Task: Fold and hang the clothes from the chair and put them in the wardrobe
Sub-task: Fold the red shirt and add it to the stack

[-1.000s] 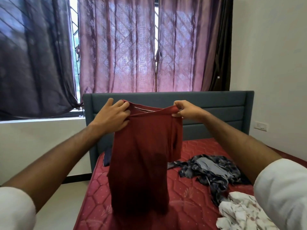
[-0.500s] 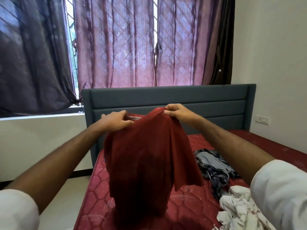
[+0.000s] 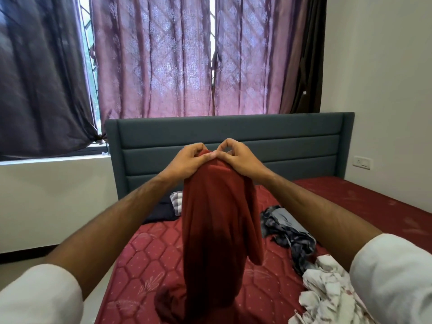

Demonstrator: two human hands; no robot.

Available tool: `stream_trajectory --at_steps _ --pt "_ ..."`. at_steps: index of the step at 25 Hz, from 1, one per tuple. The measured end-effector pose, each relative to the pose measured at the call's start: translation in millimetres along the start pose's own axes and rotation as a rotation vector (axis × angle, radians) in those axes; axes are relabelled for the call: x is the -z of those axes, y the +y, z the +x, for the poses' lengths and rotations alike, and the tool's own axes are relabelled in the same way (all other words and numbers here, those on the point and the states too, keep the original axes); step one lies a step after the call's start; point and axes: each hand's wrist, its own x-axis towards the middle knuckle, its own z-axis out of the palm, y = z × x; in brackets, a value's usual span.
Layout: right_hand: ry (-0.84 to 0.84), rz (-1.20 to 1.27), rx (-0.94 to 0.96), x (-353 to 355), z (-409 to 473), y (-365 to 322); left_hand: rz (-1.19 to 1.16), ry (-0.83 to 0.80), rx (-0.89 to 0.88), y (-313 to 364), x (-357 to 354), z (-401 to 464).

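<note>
A dark red T-shirt (image 3: 215, 225) hangs folded lengthwise in front of me over the bed, its hem bunched on the mattress. My left hand (image 3: 189, 161) and my right hand (image 3: 236, 157) pinch its top edge side by side, fingertips touching. A dark grey patterned garment (image 3: 287, 230) lies crumpled on the mattress to the right, a white printed garment (image 3: 327, 291) nearer me at the right, and a checked and dark piece (image 3: 173, 204) lies by the headboard. No chair or wardrobe is in view.
The bed has a red quilted mattress (image 3: 149, 258) and a grey padded headboard (image 3: 292, 141). Curtains (image 3: 154, 57) cover the window behind it. White walls stand to the left and right, and floor shows at the bed's left side.
My hands have come together, bringing the shirt's two shoulders against each other so the shirt now hangs folded in half. It sits lower, with the hem resting on the mattress.
</note>
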Motion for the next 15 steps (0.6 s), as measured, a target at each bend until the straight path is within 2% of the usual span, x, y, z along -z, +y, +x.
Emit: stream_trajectory --at_steps 2,5,7,9,12,13,15 --pt "-0.045 0.044 -0.032 4.8 -9.3 0.4 0.052 0.138 -0.038 8.8 6.8 6.3" --pt "-0.366 0.111 -0.200 13.8 -20.1 1.7 0.126 0.338 -0.048 21.0 25.9 14.8" --pt "-0.462 0.051 -0.300 19.7 -20.3 15.5 0.153 0.420 -0.075 24.6 35.1 17.0" --pt "-0.427 0.161 -0.387 23.5 -18.3 35.2 0.153 0.502 -0.073 21.7 41.1 14.6" --pt "-0.202 0.316 -0.426 28.7 -12.0 51.6 0.181 0.489 -0.071 -4.4 51.8 -0.7" --pt "-0.141 0.215 -0.383 28.4 -9.1 49.4 0.223 0.446 -0.081 -13.9 55.9 -7.1" --pt "-0.081 -0.355 -0.211 33.1 1.1 43.3 0.375 0.342 -0.112 -25.6 60.8 -15.9"
